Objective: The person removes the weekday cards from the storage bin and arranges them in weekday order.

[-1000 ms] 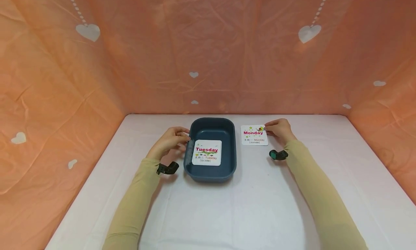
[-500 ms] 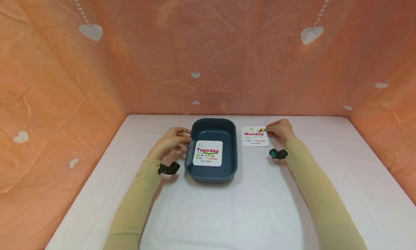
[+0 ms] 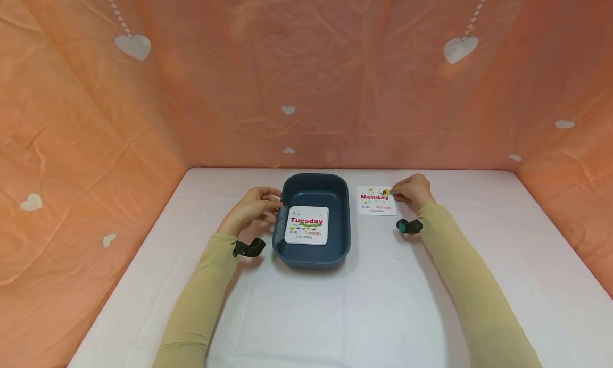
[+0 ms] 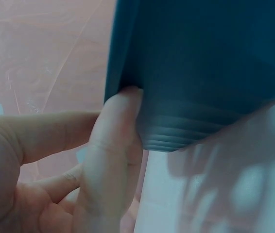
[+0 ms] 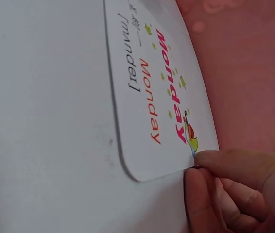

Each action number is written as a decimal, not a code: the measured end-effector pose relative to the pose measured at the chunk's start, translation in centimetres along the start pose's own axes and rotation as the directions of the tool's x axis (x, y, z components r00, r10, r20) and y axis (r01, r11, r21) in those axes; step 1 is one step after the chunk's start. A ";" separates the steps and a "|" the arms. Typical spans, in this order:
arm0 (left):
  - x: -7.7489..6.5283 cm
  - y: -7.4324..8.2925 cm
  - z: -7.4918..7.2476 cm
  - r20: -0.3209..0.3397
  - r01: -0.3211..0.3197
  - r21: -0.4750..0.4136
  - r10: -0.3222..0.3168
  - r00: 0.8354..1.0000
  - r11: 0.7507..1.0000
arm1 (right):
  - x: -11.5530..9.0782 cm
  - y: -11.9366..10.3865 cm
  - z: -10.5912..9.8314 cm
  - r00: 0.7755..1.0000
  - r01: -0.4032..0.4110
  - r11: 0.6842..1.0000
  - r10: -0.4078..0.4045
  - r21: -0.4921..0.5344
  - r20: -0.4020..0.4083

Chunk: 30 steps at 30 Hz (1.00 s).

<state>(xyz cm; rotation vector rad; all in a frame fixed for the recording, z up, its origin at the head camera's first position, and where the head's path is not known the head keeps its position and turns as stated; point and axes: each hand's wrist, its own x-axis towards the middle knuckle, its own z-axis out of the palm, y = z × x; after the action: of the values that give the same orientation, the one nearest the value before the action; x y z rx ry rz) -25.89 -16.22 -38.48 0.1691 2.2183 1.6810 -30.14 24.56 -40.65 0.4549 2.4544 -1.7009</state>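
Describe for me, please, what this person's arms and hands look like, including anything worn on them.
Plain, long khaki sleeves reach both wrists. A small, bent black device sits at each wrist; the right one shows a teal patch. The left hand and right hand wear no gloves.

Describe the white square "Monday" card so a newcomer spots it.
On the white-covered table, find the dark blue, rounded rectangular tray. Just right of it, toward the table's far edge, is a white square card. It's outside the tray and reads "Monday" in bold pink, while the similar white card in the tray reads "Tuesday".
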 end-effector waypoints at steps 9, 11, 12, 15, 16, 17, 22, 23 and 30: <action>0.2 0.0 -0.1 -0.002 0.018 0.017 -0.018 1.000 1.000 | -0.5 0.0 -0.7 0.999 0.042 0.999 -0.042 0.006 0.016; 0.2 0.0 -0.1 -0.012 0.031 0.020 -0.031 0.999 0.999 | -0.7 -0.3 -1.0 0.998 0.064 0.998 -0.064 0.002 0.024; 0.2 0.0 -0.1 -0.017 0.038 0.020 -0.037 0.999 0.999 | -0.9 -0.5 -1.2 0.996 0.079 0.997 -0.078 -0.006 0.034; 0.1 -0.1 -0.2 -0.021 0.048 0.027 -0.047 0.999 0.999 | -1.2 -1.3 -1.7 0.991 0.123 0.992 -0.121 -0.026 0.063; 0.1 -0.1 -0.2 -0.021 0.047 0.027 -0.046 0.999 0.999 | -1.3 -1.5 -1.8 0.988 0.137 0.990 -0.134 -0.038 0.074; 0.1 -0.1 -0.3 -0.013 0.039 0.028 -0.038 0.999 0.999 | -1.4 -1.8 -1.9 0.985 0.150 0.988 -0.146 -0.043 0.088; 0.1 0.4 -0.2 0.002 0.025 0.041 -0.025 1.000 0.999 | -1.7 -3.2 -2.3 0.972 0.161 0.986 -0.151 -0.041 0.178; 0.2 0.4 -0.2 -0.003 0.031 0.047 -0.031 1.000 0.998 | -1.7 -3.5 -2.3 0.970 0.157 0.987 -0.147 -0.040 0.192; 0.7 0.1 -0.2 -0.008 0.040 0.055 -0.040 0.999 0.998 | -2.1 -5.6 -1.6 0.961 0.162 0.986 -0.150 -0.032 0.234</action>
<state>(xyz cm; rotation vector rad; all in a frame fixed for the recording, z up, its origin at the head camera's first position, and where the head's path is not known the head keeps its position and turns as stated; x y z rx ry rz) -26.63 -16.11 -38.49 0.1318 2.2596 1.6026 -29.80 23.83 -34.53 0.0531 2.4104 -1.6357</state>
